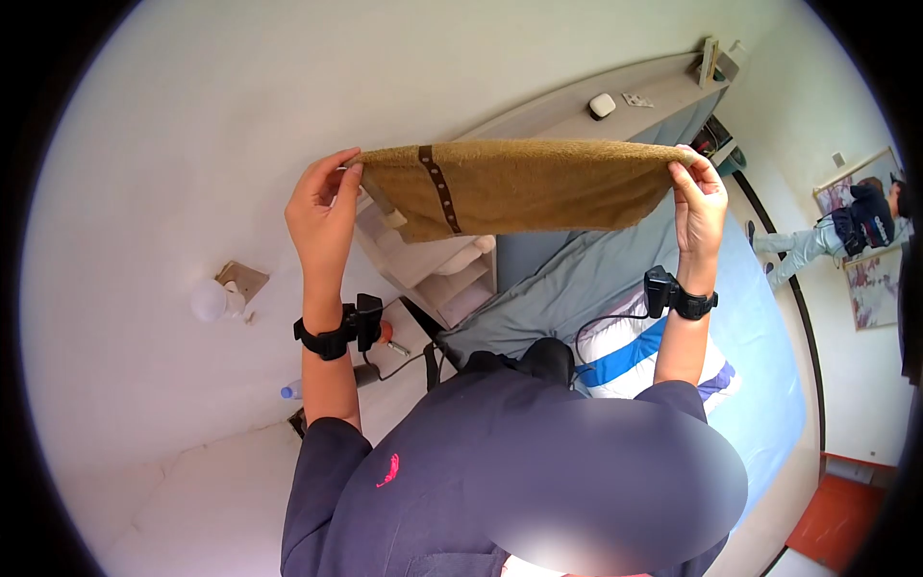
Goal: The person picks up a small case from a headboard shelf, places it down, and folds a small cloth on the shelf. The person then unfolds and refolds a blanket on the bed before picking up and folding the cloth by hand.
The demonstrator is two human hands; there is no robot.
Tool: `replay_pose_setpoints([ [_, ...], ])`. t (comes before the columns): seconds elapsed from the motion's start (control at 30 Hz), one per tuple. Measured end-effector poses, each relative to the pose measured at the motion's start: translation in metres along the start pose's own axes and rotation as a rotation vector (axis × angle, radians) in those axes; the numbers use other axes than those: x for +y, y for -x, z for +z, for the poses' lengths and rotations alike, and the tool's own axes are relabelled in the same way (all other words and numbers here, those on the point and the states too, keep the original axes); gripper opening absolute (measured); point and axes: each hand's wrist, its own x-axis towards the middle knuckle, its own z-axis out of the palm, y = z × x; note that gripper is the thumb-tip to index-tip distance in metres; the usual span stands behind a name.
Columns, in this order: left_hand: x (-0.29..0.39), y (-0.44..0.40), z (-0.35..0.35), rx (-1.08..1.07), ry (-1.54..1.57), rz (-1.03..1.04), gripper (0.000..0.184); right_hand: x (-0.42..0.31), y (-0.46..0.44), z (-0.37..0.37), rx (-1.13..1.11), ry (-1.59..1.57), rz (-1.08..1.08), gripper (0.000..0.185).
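A brown towel [529,188] hangs stretched between my two raised hands, its upper edge nearly straight. A dark brown stripe with pale dots crosses it toward the left end. My left hand [327,197] pinches the towel's upper left corner between thumb and fingers. At the upper right corner, my right hand [699,197] grips the cloth the same way. The towel's lower edge hangs loose in front of the bed and the shelf unit. Each wrist wears a black strap with a small box and a cable.
A bed with a light blue sheet [760,337] and a striped pillow [620,356] lies below on the right. Beside it stands a pale shelf unit [452,279]. A white container [602,105] sits on the headboard [548,115]. Another person [846,231] stands at the far right.
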Motion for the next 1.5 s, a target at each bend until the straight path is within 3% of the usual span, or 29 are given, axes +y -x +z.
replay_pose_setpoints([
  [0.17,-0.003,0.0,0.002,0.011,-0.01,0.151,0.013,0.006,-0.001,-0.006,-0.019,0.083,-0.055,0.021],
  [0.33,-0.001,0.007,0.005,-0.13,0.228,-0.086,0.018,0.009,-0.001,-0.008,0.0,0.162,-0.055,0.019],
  [0.57,-0.001,0.028,0.009,-0.189,0.308,-0.216,0.019,0.021,0.001,-0.013,-0.012,0.177,-0.034,0.022],
  [0.73,-0.005,0.033,0.016,-0.168,0.099,-0.188,0.019,0.046,-0.013,-0.014,-0.053,0.244,0.074,0.023],
  [0.83,0.002,0.027,0.02,-0.057,-0.081,-0.094,0.019,0.06,-0.037,-0.007,-0.062,0.195,0.007,0.023],
  [0.93,0.005,0.028,0.025,0.019,0.052,0.038,0.019,0.06,-0.049,0.008,-0.108,0.04,-0.115,0.022],
  [1.0,0.005,0.038,0.023,-0.045,-0.064,0.028,0.019,0.073,-0.051,0.001,-0.12,0.049,-0.134,0.022],
  [1.17,-0.032,0.094,0.039,-0.257,-0.217,0.011,0.018,0.137,-0.023,-0.045,-0.056,0.304,0.221,0.023],
  [1.23,-0.047,0.113,0.044,-0.407,-0.216,-0.134,0.017,0.153,-0.01,-0.062,-0.064,0.345,0.277,0.023],
  [1.33,-0.053,0.127,0.046,-0.432,-0.146,-0.251,0.017,0.158,0.0,-0.072,-0.097,0.419,0.356,0.023],
  [1.5,-0.051,0.129,0.047,-0.38,-0.136,-0.223,0.019,0.146,-0.001,-0.066,-0.056,0.5,0.381,0.024],
])
